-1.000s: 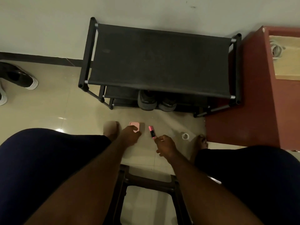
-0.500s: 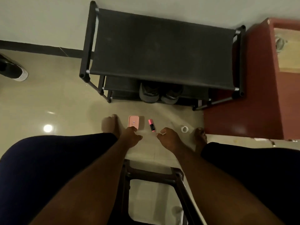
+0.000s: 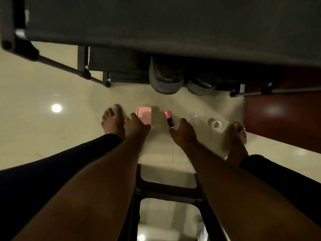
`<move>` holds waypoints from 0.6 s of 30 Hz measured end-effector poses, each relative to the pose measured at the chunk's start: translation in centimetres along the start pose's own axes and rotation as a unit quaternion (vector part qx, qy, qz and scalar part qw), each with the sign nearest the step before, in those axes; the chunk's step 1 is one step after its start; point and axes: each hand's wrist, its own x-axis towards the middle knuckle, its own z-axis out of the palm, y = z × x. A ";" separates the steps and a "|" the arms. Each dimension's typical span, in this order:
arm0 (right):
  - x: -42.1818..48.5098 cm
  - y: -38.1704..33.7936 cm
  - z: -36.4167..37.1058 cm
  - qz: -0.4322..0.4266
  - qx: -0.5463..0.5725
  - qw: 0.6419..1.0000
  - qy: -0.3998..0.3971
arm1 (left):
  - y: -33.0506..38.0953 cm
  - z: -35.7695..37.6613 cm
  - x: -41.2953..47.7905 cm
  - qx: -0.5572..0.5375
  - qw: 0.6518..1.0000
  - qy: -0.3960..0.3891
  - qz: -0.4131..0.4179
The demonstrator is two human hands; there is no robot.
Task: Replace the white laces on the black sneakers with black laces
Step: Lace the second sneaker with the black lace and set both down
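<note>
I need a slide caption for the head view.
Left hand by a pink case, right hand by a pink tube; sneakers sit in the rack.

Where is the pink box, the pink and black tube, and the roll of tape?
pink box (image 3: pixel 145 113): head view, on its lid.
pink and black tube (image 3: pixel 170 122): head view, on its black body.
roll of tape (image 3: pixel 211 121): head view, on its outer side.
</note>
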 end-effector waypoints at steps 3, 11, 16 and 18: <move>2.5 1.1 0.0 0.047 -0.063 0.996 0.050 | 0.8 0.9 1.2 0.064 0.995 0.051 0.055; 7.1 5.1 -1.4 0.007 -0.114 0.989 0.096 | 6.3 5.9 0.9 0.042 0.979 0.007 0.202; 7.4 6.8 -1.2 -0.036 -0.105 0.990 0.091 | 6.3 8.2 1.3 -0.039 0.994 0.008 0.099; 6.9 7.2 -1.8 -0.023 -0.050 0.996 0.066 | 6.4 9.0 1.7 -0.076 0.995 -0.010 0.065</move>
